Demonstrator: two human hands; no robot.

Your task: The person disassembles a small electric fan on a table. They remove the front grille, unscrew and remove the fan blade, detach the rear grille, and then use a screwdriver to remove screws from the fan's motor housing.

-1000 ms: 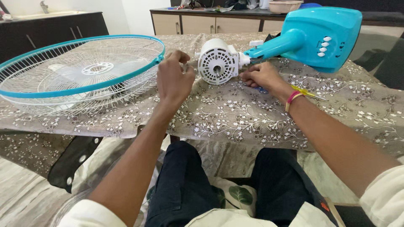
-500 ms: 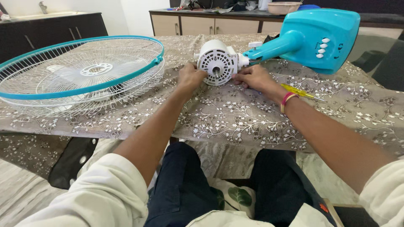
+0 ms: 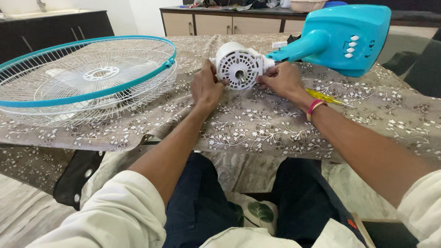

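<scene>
My left hand (image 3: 205, 87) and right hand (image 3: 281, 79) clamped the white motor housing (image 3: 239, 64) – floral tablecloth (image 3: 257, 124), cabinets (image 3: 216, 24) behind.

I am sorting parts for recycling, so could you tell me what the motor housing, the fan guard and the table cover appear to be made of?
The motor housing looks like white moulded plastic, matte, judging by its neat vent slots. The fan guard seems to be thin white-coated wire with a glossy teal rim, probably plastic. The table cover looks like soft printed fabric, given its folds, though vinyl cannot be excluded.

Beige cabinets (image 3: 220, 25) and a dark sideboard (image 3: 55, 34) line white walls (image 3: 142, 14).
</scene>
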